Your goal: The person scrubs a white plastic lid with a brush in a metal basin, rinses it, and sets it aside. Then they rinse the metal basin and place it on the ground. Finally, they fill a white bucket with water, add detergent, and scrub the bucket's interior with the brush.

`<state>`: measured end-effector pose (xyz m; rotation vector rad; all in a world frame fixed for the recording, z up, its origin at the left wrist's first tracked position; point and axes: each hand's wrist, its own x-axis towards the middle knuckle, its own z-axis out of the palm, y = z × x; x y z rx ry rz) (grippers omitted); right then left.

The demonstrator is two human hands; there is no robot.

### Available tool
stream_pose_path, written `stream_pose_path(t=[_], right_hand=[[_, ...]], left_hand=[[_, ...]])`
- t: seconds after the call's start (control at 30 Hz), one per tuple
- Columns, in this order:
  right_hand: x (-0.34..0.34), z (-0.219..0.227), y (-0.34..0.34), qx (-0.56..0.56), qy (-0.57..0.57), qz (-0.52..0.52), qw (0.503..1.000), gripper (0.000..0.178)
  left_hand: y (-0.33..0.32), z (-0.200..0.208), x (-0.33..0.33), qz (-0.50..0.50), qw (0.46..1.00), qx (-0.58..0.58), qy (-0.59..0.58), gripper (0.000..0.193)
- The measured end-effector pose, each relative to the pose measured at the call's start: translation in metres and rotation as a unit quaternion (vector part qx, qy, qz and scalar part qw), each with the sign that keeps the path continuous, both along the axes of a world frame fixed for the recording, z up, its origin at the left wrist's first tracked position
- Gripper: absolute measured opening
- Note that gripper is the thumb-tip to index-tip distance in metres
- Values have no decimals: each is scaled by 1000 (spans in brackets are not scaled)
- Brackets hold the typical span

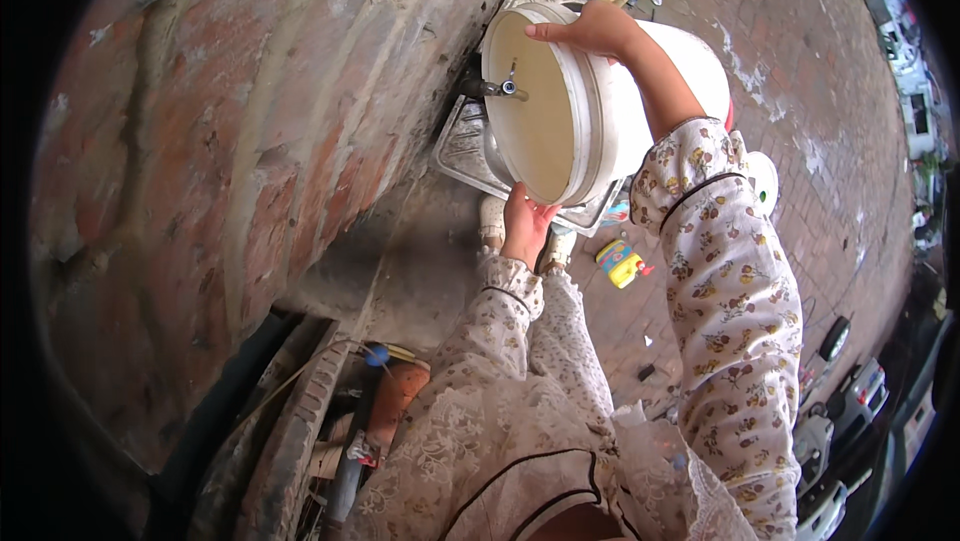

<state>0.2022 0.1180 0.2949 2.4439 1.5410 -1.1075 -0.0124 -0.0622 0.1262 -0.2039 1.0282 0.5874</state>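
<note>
A large white bucket (622, 131) is tipped on its side, its mouth turned left toward the brick wall. A metal tap (508, 88) on a short pipe stands out in front of the bucket's cream-coloured inside. My right hand (598, 31) is closed over the far side of the rim, thumb toward the mouth. At the near side, my left hand (527, 226) holds the rim from below, its fingers partly hidden by the bucket. A metal basin (468, 146) with a raised edge lies beneath the bucket.
The rough brick wall (270, 111) rises close on the left. A yellow and blue container (620, 263) lies on the brick paving near my feet. Old boards and a blue ball-shaped thing (377, 355) sit at lower left. Parked vehicles (858, 396) stand at far right.
</note>
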Motion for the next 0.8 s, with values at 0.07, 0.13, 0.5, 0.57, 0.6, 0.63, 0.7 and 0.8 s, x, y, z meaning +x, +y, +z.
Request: stream_pose_path(t=[0.07, 0.13, 0.5, 0.57, 0.6, 0.63, 0.7, 0.8], right_hand=[[-4, 8, 2, -3, -4, 10, 1000, 94], [-7, 6, 4, -6, -8, 18, 1000, 94], [2, -14, -4, -41, 16, -7, 999, 92], [-6, -7, 3, -39, 15, 2, 999, 92], [-8, -8, 6, -36, 11, 20, 999, 91], [-8, -12, 3, -36, 5, 35, 999, 90], [-11, -11, 3, -58, -12, 48, 997, 88], [-10, -18, 4, -64, -13, 29, 997, 87]], left_hand=[[-4, 2, -2, 4, 1000, 11, -13, 39], [-9, -9, -4, 8, 999, 2, -33, 37], [76, -34, 0, -250, 571, 536, 570, 58], [121, -23, 3, -257, 506, 622, 539, 53], [137, -24, 5, -274, 505, 630, 522, 50], [147, -27, 10, -292, 505, 640, 501, 47], [156, -30, 20, -324, 507, 645, 472, 38], [166, -35, 29, -342, 494, 659, 453, 39]])
